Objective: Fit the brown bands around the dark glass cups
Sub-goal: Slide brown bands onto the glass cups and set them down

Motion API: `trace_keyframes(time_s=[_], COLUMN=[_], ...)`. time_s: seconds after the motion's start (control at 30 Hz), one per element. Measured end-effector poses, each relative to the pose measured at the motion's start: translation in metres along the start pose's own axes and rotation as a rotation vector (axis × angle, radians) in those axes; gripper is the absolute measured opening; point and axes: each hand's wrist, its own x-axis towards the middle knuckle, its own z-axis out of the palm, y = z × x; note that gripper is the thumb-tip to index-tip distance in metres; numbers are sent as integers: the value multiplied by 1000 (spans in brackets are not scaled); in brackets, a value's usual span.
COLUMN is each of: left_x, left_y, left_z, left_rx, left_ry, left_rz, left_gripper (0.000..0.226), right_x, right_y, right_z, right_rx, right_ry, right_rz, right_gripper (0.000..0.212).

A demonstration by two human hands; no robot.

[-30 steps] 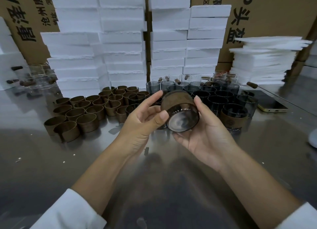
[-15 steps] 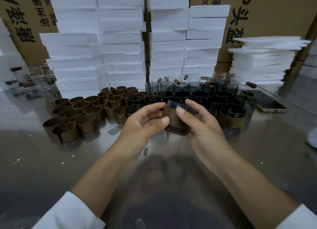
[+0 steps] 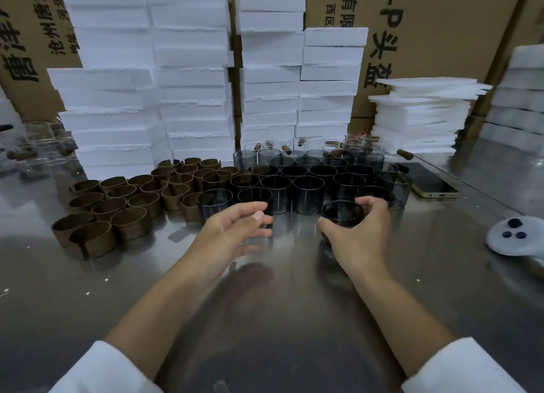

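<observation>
Likely slick, stiff and breakable, the dark glass cup (image 3: 338, 216) suits a hold round its wall, as the right hand (image 3: 362, 239) grips it; the left hand (image 3: 232, 230) hovers loose, empty.

left hand (image 3: 235, 227) relaxed, right hand (image 3: 363, 235) curled, gripping

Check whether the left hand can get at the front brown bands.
Probably yes. The left hand is empty and open, and bare steel table lies between it and the front brown bands to its left. The dark cups stand behind that path; the right hand grips one cup.
</observation>
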Motion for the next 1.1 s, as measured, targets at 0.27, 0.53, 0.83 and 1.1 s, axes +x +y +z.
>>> trace_keyframes(time_s=[0.27, 0.53, 0.83, 1.1], left_x=[1, 12, 20, 16], left_y=[1, -7, -15, -13], left_z=[-1, -5, 3, 1], left_rx=[-28, 269, 724, 892], left_ry=[98, 308, 161, 265], left_rz=[34, 193, 149, 248], left_gripper=[20, 34, 60, 16], right_x=[16, 22, -19, -20], right_y=[8, 5, -16, -11], right_z=[-12, -16, 4, 9], right_rx=[-186, -177, -288, -290], right_ry=[113, 181, -295, -499], right_rz=[-8, -15, -652, -606], right_gripper=[54, 62, 16, 17])
